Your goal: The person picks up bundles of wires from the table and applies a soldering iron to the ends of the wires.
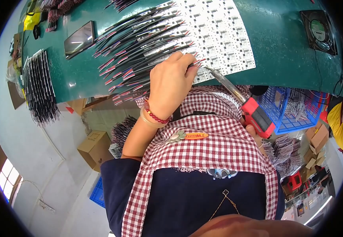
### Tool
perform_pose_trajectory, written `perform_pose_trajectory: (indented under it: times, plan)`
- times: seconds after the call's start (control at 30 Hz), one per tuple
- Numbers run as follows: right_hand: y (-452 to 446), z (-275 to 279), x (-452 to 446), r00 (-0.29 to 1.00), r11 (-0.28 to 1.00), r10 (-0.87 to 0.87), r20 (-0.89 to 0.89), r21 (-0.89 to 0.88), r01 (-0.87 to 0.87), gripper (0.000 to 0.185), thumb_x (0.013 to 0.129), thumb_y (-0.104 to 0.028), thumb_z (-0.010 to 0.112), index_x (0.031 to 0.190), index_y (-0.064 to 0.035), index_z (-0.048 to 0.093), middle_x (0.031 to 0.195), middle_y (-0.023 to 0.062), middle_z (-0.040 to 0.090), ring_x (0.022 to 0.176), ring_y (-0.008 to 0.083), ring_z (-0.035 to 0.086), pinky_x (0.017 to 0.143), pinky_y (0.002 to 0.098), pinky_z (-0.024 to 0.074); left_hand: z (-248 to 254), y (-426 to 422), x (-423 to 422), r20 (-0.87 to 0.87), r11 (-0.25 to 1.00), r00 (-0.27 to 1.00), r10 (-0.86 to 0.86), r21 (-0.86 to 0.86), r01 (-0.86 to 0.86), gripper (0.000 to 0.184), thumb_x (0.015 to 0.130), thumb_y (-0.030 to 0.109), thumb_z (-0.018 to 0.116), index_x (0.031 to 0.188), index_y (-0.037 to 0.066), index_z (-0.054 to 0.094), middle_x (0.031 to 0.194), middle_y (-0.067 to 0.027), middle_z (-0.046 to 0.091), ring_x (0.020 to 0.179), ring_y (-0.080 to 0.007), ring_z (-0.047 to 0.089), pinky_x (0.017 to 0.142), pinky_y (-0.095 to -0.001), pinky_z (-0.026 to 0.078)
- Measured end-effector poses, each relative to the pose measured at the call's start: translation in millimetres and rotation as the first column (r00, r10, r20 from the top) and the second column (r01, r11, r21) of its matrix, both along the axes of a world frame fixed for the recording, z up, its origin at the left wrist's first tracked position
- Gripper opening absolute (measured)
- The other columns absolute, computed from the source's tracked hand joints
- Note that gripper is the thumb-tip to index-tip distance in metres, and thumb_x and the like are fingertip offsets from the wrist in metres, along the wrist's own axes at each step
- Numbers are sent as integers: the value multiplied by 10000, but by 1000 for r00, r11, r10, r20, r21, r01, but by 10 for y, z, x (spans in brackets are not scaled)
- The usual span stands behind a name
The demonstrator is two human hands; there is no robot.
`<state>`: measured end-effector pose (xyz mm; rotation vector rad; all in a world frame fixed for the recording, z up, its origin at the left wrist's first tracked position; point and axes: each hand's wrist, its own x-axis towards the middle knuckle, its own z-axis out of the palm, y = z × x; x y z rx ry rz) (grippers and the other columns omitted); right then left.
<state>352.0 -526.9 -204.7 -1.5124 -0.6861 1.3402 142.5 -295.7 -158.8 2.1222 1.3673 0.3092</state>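
"Two hands busy there: the left hand (170, 83) has its fingers pinched on the red wire ends (200, 61), over the white sheet of boards (226, 35)?"

"Looks so. The right hand (252, 131) grips the soldering iron (254, 114), though the handle hides most of its fingers."

"Is the tip touching?"

"It's just beside those ends; I can't tell more. Doing this well, I'd say, means holding the wire dead still, giving the tip a brief, steady touch, then lifting cleanly, skin clear of hot metal."

"And the black wires (140, 51) fanned across the table (282, 59) could snag."

"Best combed aside, I think. Seen the blue basket (298, 126) below the edge?"

"Yes, with a bundle (296, 104) inside, perhaps wired boards. What's in the brown carton (94, 148) on the other side?"

"Can't see inside from here."
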Motion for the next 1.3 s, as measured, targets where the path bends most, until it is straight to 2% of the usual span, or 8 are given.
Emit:
perform_pose_trajectory:
  times: [0.1, 0.17, 0.27, 0.6, 0.67, 0.77, 1.07, 1.3]
  plan:
    - [-82, -82, 7, 997, 999, 16, 78, 36, -19, 300, 800, -261, 727, 924, 0, 647, 853, 70, 653, 787, 163, 623, 718, 287, 489, 17, 0, 6, -10, 1000, 1000, 5, -15, -5, 98, 786, 132, 652, 827, 44, 638, 747, -106, 597, 577, -277, 567, 550, -368, 435]
    - [-85, -107, -27, 935, 992, -1, 355, 120, -45, 292, 800, -247, 728, 934, 0, 647, 853, 74, 657, 798, 163, 630, 717, 280, 494, 19, 6, 8, -14, 1000, 1000, -7, -11, 7, 94, 786, 128, 645, 822, 42, 633, 747, -108, 597, 576, -280, 564, 552, -369, 434]
    - [-2, -93, 63, 970, 980, 171, 173, 69, -185, 288, 796, -242, 731, 932, -3, 645, 855, 76, 651, 774, 161, 623, 691, 273, 490, 20, 0, 9, 2, 1000, 1000, 0, -2, 0, 87, 783, 121, 638, 816, 41, 625, 747, -106, 599, 580, -283, 564, 555, -370, 434]
    - [-26, -139, 62, 961, 963, 176, 211, 163, -212, 309, 797, -253, 732, 947, 2, 643, 855, 74, 646, 750, 159, 611, 680, 274, 485, 18, 8, 0, -23, 1000, 1000, -10, 1, 10, 89, 778, 118, 635, 812, 38, 614, 760, -110, 611, 610, -292, 576, 568, -373, 438]
    - [-182, -215, 8, 999, 998, 28, 16, 56, -28, 296, 818, -221, 714, 997, 2, 639, 901, 78, 658, 796, 160, 622, 711, 280, 496, 8, 12, 1, -29, 1000, 999, -18, 10, 19, 87, 777, 116, 633, 807, 37, 611, 764, -110, 615, 610, -294, 579, 566, -374, 438]
    - [-122, -155, 87, 970, 979, 168, 176, 87, -185, 292, 835, -187, 695, 1049, -1, 629, 943, 79, 663, 840, 157, 624, 747, 288, 500, 10, 10, 7, -37, 1000, 999, -9, -1, 9, 87, 772, 110, 634, 802, 33, 606, 769, -112, 617, 609, -294, 579, 566, -373, 438]
    - [64, 23, -52, 996, 998, -45, -75, 29, 47, 286, 830, -192, 699, 1039, -9, 633, 914, 64, 664, 809, 146, 620, 722, 286, 495, -9, -32, 42, -34, 998, 998, 44, 54, -43, 111, 749, 128, 668, 764, 47, 594, 703, -93, 620, 576, -250, 607, 532, -348, 455]
    - [77, -45, -2, 998, 996, 57, 25, 75, -58, 320, 802, -243, 731, 996, -4, 641, 843, 49, 657, 748, 126, 607, 689, 271, 487, -29, -54, 47, -24, 994, 998, 53, 93, -50, 124, 749, 130, 669, 750, 41, 583, 708, -93, 621, 569, -259, 601, 524, -353, 454]
